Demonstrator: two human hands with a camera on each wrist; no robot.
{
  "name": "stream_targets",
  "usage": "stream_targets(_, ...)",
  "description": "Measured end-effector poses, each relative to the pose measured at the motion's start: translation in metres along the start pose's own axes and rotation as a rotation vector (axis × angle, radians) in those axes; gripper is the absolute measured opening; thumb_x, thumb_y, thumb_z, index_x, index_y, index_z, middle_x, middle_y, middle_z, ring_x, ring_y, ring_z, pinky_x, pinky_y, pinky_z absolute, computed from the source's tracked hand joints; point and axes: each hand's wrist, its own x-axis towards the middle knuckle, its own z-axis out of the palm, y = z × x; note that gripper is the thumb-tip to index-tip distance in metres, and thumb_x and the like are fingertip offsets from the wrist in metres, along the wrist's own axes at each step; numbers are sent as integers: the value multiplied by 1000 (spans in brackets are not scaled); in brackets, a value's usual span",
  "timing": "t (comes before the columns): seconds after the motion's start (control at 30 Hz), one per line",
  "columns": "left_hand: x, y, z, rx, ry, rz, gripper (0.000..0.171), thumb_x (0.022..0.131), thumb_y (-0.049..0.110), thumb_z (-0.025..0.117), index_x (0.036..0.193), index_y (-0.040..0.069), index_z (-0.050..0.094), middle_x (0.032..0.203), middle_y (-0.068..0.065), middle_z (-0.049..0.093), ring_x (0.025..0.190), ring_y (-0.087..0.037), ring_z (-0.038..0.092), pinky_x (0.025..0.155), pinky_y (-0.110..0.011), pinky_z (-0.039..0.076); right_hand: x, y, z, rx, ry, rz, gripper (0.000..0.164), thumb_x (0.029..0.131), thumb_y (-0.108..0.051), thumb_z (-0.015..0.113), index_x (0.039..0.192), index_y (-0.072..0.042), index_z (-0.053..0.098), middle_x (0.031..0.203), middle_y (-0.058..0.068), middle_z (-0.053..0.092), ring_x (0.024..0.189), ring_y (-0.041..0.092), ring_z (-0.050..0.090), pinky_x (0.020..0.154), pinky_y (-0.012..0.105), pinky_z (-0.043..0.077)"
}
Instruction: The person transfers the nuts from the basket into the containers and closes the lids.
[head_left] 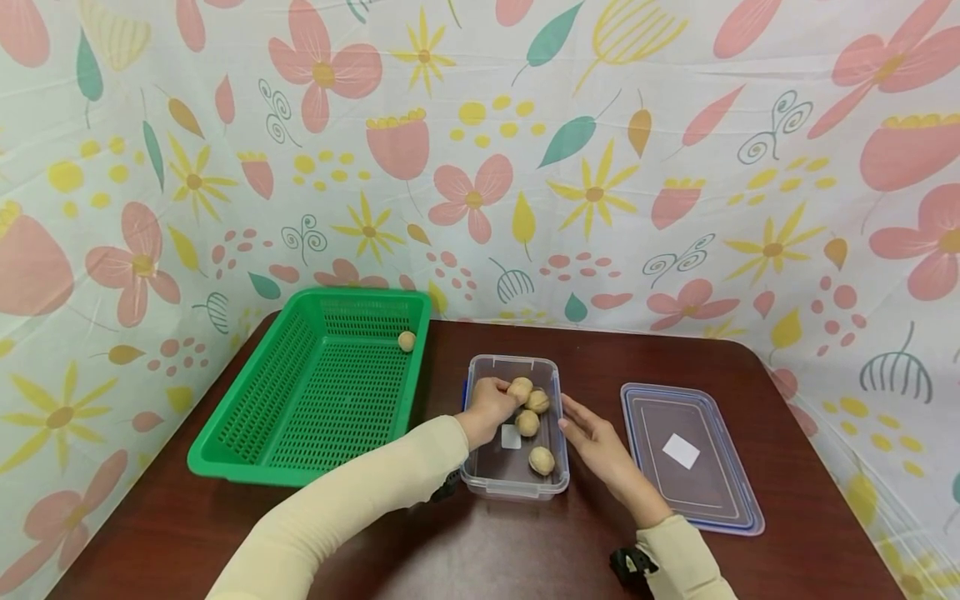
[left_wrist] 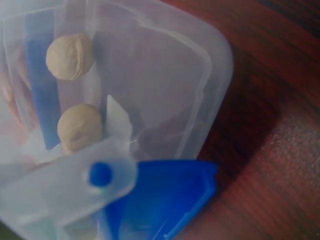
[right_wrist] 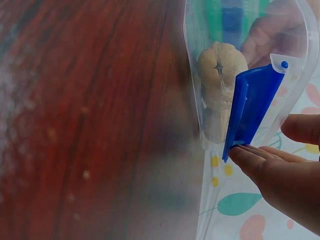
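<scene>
A clear plastic container (head_left: 517, 488) stands on the table with several walnuts inside. Over its left rim reaches my left hand (head_left: 489, 410), pinching a walnut (head_left: 520, 389) among the others near the far end. Another walnut (head_left: 542, 460) lies apart at the near end. My right hand (head_left: 600, 450) is against the container's right side, fingers mostly straight. In the right wrist view its fingertips touch a hanging blue latch (right_wrist: 254, 102). The left wrist view shows the opposite blue latch (left_wrist: 165, 192) and walnuts (left_wrist: 70, 56) through the wall; the left hand's grip is hidden there.
A green slotted basket (head_left: 307, 475) stands to the left, with one walnut (head_left: 407, 341) at its far right corner. The container's blue-edged lid (head_left: 693, 492) lies flat on the right. Behind the brown table (head_left: 495, 550) hangs a flowered curtain (head_left: 465, 275).
</scene>
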Motion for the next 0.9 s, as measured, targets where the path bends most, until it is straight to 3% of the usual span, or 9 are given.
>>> stream_targets(0.2,-2,-5,1,16,15,-4,27,85,-4,66,110,-12,59,97,-16,60,89,-22,60,76,-29,54,-1,-1,1,-5,9,6,51,101,-11,51,148,1,35,148,22,38,135,33,39,109,46,35)
stream_targets(0.43,2,3,-5,1,-10,21,48,84,-11,56,131,-14,47,127,-27,51,98,-26,54,75,-28,48,0,-1,2,3,14,13,51,101,-11,50,148,0,35,147,22,39,134,32,39,109,45,35)
stream_targets(0.6,6,18,-13,-26,-39,21,46,88,-8,56,133,-10,48,129,-26,50,104,-29,55,72,-27,47,0,-1,1,4,13,18,50,101,-12,50,148,0,34,148,21,38,134,31,39,109,44,34)
stream_targets(0.7,7,32,-19,-57,-61,14,44,91,-3,59,134,-5,50,126,-23,53,112,-33,55,83,-34,52,0,-2,0,2,9,20,51,102,-12,50,148,0,34,148,21,37,135,31,39,110,45,34)
stream_targets(0.83,10,51,-29,-119,-81,7,44,93,2,60,136,0,50,127,-19,54,116,-33,55,98,-42,47,0,-3,-1,-1,1,25,51,102,-14,49,149,-1,33,149,20,36,136,31,37,110,45,33)
stream_targets(0.9,12,58,-35,-140,-82,12,45,93,3,60,137,1,50,127,-18,56,117,-32,55,100,-43,46,-1,-3,-1,-3,-2,28,51,102,-14,49,149,-1,32,150,20,36,136,31,37,110,45,33)
